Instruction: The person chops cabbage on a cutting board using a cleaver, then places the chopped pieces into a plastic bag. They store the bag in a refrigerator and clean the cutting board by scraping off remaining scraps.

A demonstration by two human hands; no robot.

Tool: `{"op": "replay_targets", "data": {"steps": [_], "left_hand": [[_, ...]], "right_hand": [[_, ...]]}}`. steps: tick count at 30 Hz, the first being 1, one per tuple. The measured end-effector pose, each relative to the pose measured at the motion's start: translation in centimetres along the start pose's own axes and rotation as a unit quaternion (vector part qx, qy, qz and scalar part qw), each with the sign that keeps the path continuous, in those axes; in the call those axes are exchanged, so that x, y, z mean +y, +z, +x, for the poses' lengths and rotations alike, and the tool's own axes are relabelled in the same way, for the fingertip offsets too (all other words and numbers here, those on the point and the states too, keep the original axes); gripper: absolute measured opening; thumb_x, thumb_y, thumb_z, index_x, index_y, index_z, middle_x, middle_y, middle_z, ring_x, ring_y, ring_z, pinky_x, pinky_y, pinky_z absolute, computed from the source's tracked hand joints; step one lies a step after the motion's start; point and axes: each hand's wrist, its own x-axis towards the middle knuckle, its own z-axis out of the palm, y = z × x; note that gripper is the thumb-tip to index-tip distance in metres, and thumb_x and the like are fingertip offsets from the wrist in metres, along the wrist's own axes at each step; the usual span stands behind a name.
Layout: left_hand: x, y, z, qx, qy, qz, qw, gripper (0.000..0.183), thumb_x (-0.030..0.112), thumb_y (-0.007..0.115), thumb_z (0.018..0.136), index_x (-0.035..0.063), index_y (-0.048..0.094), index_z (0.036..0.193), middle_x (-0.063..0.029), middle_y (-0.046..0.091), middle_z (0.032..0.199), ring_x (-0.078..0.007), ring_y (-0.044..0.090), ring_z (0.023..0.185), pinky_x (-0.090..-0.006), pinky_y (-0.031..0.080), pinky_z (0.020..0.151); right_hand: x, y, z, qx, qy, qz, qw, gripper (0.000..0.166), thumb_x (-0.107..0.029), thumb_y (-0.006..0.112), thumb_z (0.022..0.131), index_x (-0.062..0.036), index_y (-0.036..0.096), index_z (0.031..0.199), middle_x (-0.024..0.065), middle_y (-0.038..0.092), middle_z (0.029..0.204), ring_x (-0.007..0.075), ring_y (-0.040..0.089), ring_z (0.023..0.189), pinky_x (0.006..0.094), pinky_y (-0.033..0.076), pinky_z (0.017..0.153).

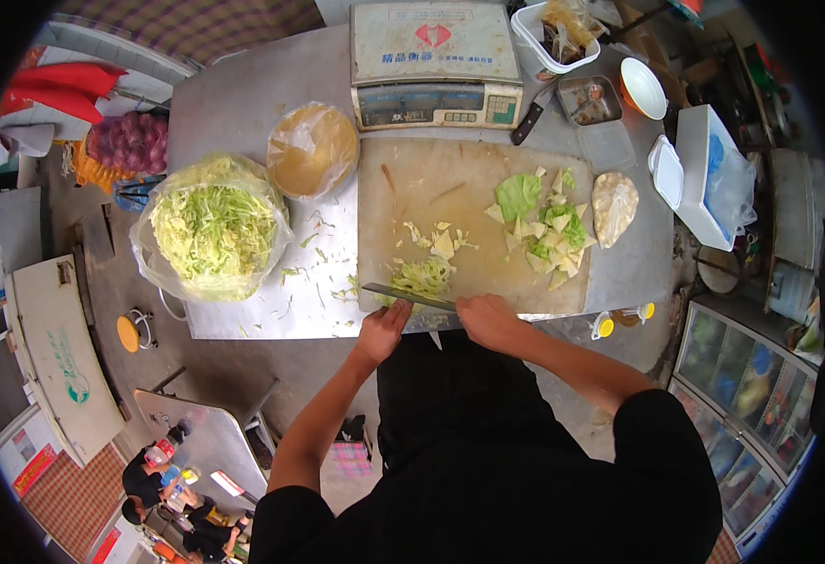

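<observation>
My right hand point(485, 321) is closed round the handle of a broad-bladed kitchen knife point(406, 296) at the near edge of a worn cutting board point(426, 169). Bent fingers of my left hand point(384, 328) rest close against the blade's near side; what lies under them is hidden. Just beyond the blade is a small heap of shredded green leaf vegetable point(423, 275), with pale pieces behind it. Larger cut leaves and pale chunks point(557, 236) lie on the board's right part. Left of the board stands a bag-lined container heaped with shredded greens point(215, 225).
Behind the board are a weighing scale point(437, 67) and a black-handled knife point(533, 116). A plastic-covered round tub point(312, 151) stands left, a tied bag of pale pieces point(614, 210) right. A metal container point(590, 100) and white foam box point(712, 176) are farther right. Two people sit at lower left.
</observation>
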Motion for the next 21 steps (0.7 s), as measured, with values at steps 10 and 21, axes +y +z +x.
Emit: {"op": "replay_targets", "data": {"steps": [10,21], "left_hand": [[1.0,-1.5,0.7,-0.009,-0.004,0.001,1.0,0.051,0.005,0.061,0.076,0.0025,0.064,0.127,-0.0111,0.066,0.129,-0.0281,0.066,0.084,-0.0373,0.057,0.073],[3.0,-2.0,0.7,0.037,-0.034,0.064,0.997,0.037,0.01,0.06,0.079,0.0019,0.064,0.115,-0.0078,0.061,0.122,-0.0249,0.058,0.101,-0.0343,0.054,0.086]], "right_hand": [[0.9,5.0,3.7,0.03,-0.011,0.012,0.999,0.011,-0.006,0.057,0.085,0.0039,0.061,0.088,0.0248,0.068,0.074,0.0446,0.069,0.07,0.0535,0.055,0.064],[3.5,4.6,-0.2,0.015,-0.034,-0.02,0.999,0.014,-0.004,0.06,0.084,0.0063,0.061,0.093,0.0259,0.066,0.074,0.0456,0.067,0.072,0.0536,0.054,0.066]]}}
